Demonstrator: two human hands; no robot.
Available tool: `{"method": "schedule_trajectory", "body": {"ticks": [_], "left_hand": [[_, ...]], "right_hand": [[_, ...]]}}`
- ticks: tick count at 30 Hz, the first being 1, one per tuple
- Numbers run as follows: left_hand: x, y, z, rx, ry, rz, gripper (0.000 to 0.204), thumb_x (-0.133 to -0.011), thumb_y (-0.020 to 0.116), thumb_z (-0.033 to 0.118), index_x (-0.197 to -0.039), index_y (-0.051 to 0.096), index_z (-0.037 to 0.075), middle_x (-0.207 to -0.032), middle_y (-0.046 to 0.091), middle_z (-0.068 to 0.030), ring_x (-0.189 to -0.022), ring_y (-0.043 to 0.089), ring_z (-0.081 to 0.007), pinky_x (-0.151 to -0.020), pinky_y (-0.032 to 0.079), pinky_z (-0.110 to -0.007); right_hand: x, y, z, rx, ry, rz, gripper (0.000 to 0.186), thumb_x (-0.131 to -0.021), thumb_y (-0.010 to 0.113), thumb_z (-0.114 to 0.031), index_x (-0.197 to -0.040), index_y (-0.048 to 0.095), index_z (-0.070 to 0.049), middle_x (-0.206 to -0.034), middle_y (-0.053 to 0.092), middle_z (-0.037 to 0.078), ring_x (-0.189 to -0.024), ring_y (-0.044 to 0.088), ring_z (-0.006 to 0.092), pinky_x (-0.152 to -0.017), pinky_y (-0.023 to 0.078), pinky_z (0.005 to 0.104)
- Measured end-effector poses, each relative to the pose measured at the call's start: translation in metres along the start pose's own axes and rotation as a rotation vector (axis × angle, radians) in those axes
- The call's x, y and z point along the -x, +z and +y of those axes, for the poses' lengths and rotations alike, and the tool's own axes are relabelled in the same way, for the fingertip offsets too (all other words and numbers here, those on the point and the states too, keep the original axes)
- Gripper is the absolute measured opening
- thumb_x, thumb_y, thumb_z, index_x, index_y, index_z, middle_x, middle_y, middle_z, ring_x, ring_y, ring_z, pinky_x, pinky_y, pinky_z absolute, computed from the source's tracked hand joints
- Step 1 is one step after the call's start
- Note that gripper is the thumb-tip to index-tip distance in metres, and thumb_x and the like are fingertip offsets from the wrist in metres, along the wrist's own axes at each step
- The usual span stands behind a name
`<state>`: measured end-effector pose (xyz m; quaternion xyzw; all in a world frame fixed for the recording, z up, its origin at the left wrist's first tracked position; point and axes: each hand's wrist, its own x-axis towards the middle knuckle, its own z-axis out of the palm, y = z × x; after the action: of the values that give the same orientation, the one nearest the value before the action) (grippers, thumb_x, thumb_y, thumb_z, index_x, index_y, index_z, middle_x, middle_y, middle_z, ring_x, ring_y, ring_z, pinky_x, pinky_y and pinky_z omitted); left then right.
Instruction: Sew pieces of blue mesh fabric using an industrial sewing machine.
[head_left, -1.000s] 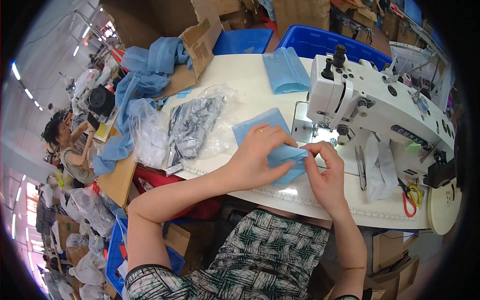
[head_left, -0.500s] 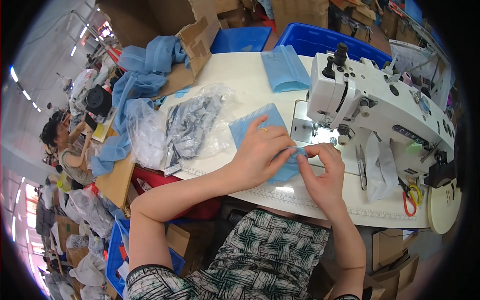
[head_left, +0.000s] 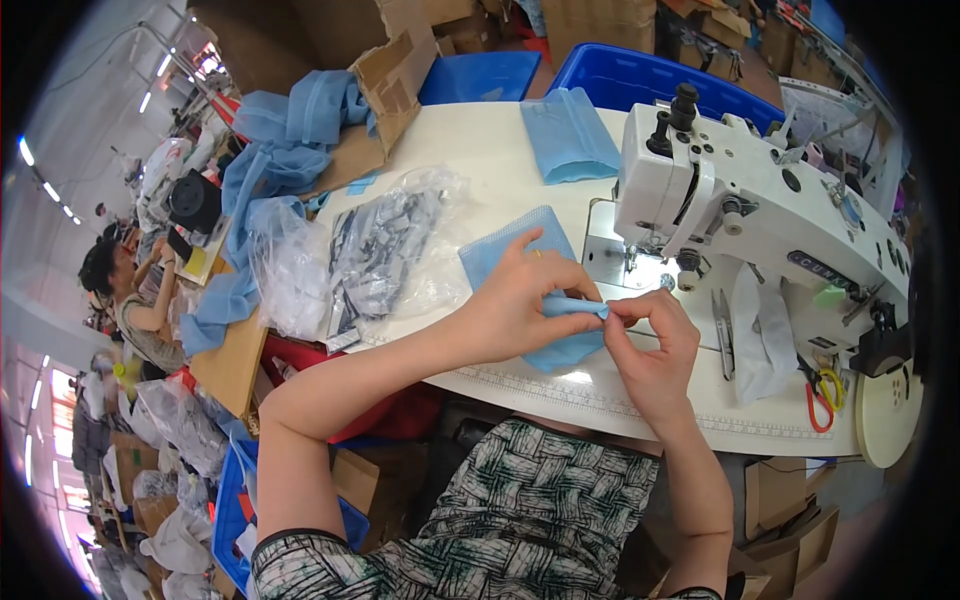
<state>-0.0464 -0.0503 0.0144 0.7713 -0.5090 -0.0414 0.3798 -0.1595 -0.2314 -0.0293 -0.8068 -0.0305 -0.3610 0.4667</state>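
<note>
Blue fabric piece: a light blue, thin, rectangular piece of cloth (head_left: 520, 262) lay flat on the white bench (head_left: 480, 150), just left of the needle plate, with its near right edge rolled or folded into a narrow ridge between the two hands.
Left hand: the left hand (head_left: 525, 300) rested palm-down on the cloth, pinning it so it could not slide, while thumb and forefinger closed on the folded edge.
Right hand: the right hand (head_left: 655, 345) met it from the right, its grip pinched shut on the same blue fold, fingertips almost touching those of the left; the pairing seemed meant to keep the fold tight and even.
Sewing machine: a white industrial sewing machine (head_left: 770, 215) stood on the right of the bench, its needle area just beyond the hands, so the held edge lay close to the foot.
Folded stack: more light blue cloth pieces (head_left: 570, 135) waited at the far side of the bench, within reach.
Clear bags: crinkled transparent plastic bags holding grey pieces (head_left: 385, 250) sat on the left, apart from the work.
Red-handled snips: small scissors (head_left: 818, 395) lay at the near right edge, handy to the right hand.
Blue crate: a blue plastic bin (head_left: 640, 75) stood beyond the bench.
Co-worker: another person (head_left: 125, 295) sat far left, well apart.
</note>
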Motion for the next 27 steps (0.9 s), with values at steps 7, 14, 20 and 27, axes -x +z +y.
{"method": "schedule_trajectory", "body": {"ticks": [7, 14, 20, 27], "left_hand": [[-0.002, -0.002, -0.001, -0.016, 0.043, -0.026, 0.017, -0.089, 0.076, 0.018, -0.105, 0.076, 0.011, -0.097, 0.073, -0.0052, -0.1, 0.069, -0.0225, -0.118, 0.031, -0.055], [-0.013, -0.009, -0.001, 0.438, -0.28, -0.149, 0.019, -0.089, 0.074, 0.011, -0.103, 0.081, 0.002, -0.091, 0.078, -0.0085, -0.084, 0.07, -0.0115, -0.078, 0.055, -0.026], [-0.02, -0.013, -0.003, 0.592, -0.3, -0.198, 0.022, -0.087, 0.077, 0.014, -0.103, 0.081, -0.001, -0.089, 0.078, -0.0056, -0.084, 0.068, -0.0103, -0.08, 0.054, -0.026], [-0.015, -0.013, 0.0, 0.493, -0.359, -0.103, 0.02, -0.086, 0.08, 0.015, -0.099, 0.082, -0.001, -0.086, 0.078, -0.0073, -0.082, 0.068, -0.0095, -0.079, 0.054, -0.026]], "right_hand": [[-0.001, -0.005, 0.004, 0.112, -0.224, 0.011, 0.02, -0.072, 0.081, 0.001, -0.089, 0.072, -0.004, -0.081, 0.07, 0.004, -0.073, 0.064, 0.0208, -0.067, 0.05, 0.0339], [-0.006, -0.012, 0.002, 0.514, -0.647, 0.008, 0.026, -0.069, 0.079, -0.004, -0.094, 0.074, -0.004, -0.089, 0.07, 0.004, -0.077, 0.065, 0.0215, -0.065, 0.053, 0.0321], [-0.007, -0.014, -0.001, 0.634, -0.714, -0.035, 0.025, -0.072, 0.075, -0.006, -0.096, 0.075, -0.003, -0.096, 0.071, 0.008, -0.082, 0.066, 0.0228, -0.065, 0.054, 0.0317], [-0.009, -0.017, -0.004, 0.308, -0.337, -0.138, 0.022, -0.078, 0.079, -0.006, -0.099, 0.075, -0.002, -0.098, 0.073, 0.009, -0.087, 0.067, 0.0248, -0.073, 0.054, 0.0355]]}}
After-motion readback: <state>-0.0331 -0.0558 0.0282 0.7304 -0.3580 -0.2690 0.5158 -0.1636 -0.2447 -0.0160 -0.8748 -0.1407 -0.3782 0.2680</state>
